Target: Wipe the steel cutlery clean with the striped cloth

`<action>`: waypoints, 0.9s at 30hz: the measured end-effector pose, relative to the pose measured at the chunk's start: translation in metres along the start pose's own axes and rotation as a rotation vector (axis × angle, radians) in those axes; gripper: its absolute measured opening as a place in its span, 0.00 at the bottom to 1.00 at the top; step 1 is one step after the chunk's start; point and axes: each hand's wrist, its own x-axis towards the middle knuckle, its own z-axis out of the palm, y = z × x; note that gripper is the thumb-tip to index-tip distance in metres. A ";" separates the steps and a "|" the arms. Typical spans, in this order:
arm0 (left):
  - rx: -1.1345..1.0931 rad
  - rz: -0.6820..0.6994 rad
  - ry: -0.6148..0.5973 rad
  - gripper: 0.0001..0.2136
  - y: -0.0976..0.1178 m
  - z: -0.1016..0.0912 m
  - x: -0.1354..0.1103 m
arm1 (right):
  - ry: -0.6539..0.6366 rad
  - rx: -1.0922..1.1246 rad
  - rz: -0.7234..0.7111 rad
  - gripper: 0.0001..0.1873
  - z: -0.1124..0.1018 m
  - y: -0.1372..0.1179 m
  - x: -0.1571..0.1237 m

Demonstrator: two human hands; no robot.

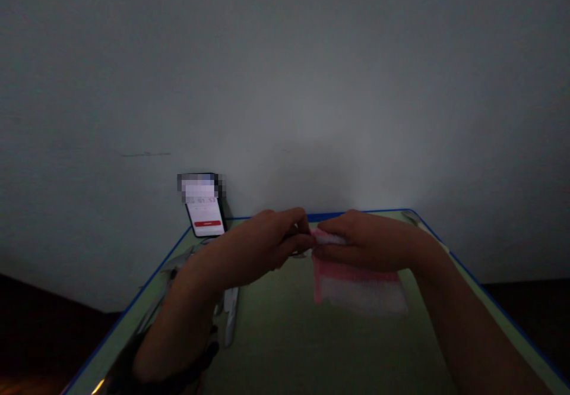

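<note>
A pink and white cloth (363, 291) hangs from my hands over the far half of the table, its lower part spread downward. My right hand (358, 237) grips the folded upper part of the cloth between thumb and fingers. Beside it, my left hand (285, 237) is closed in a pinch, with its fingertips at the cloth's left edge. A small pale, shiny piece (301, 254) shows just below the left fingertips; its kind is hard to make out. The folds hide whatever may lie inside the cloth.
The pale green table (276, 347) has a blue edge and stands against a grey wall (285, 86). A phone (207, 214) with a lit screen leans there at the back left. A white-handled utensil (230, 318) and other dim utensils lie left, partly behind my left arm. Another utensil (412, 218) lies back right.
</note>
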 end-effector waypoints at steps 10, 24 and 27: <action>0.017 -0.060 -0.038 0.14 0.002 -0.004 -0.005 | 0.022 0.006 0.033 0.18 -0.002 0.003 -0.001; 0.101 -0.075 0.005 0.20 -0.006 -0.011 -0.006 | -0.023 0.082 0.094 0.19 -0.008 0.009 -0.007; 0.081 -0.089 0.014 0.20 -0.010 -0.014 -0.008 | -0.017 0.129 0.105 0.19 -0.013 0.011 -0.014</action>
